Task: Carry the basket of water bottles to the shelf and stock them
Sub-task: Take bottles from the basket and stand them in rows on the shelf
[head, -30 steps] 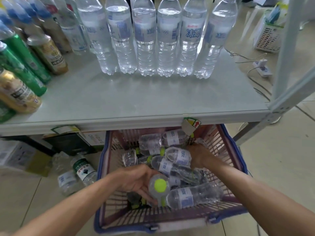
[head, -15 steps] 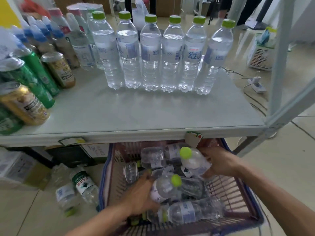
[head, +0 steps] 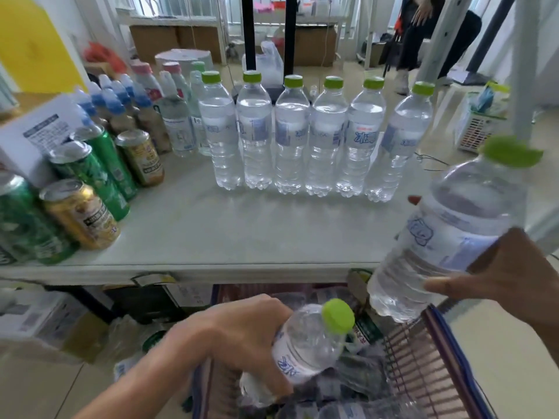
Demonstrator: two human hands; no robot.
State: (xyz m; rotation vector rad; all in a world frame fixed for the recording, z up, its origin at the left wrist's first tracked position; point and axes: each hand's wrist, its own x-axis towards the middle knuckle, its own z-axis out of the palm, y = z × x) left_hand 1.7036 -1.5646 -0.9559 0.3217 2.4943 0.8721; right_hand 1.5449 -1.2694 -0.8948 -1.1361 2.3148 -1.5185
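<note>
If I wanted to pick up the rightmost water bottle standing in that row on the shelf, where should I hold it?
Probably around its labelled middle. The rightmost bottle stands upright at the row's end, so its right side is free while its left neighbour sits close. Come from the front right, wrapping your fingers around the body below the green cap.

Six clear water bottles (head: 314, 140) on the pale grey shelf (head: 242, 231) carry lime-green caps and white labels with blue print. The two bottles in hand, one left (head: 305, 346) and one right (head: 447, 237), match them. The basket (head: 423, 367) has red slats with a blue rim. Green cans (head: 99, 170) and gold cans (head: 81, 216) stand at the left, behind them bottles with blue caps (head: 112, 98) and pink caps (head: 142, 69).
</note>
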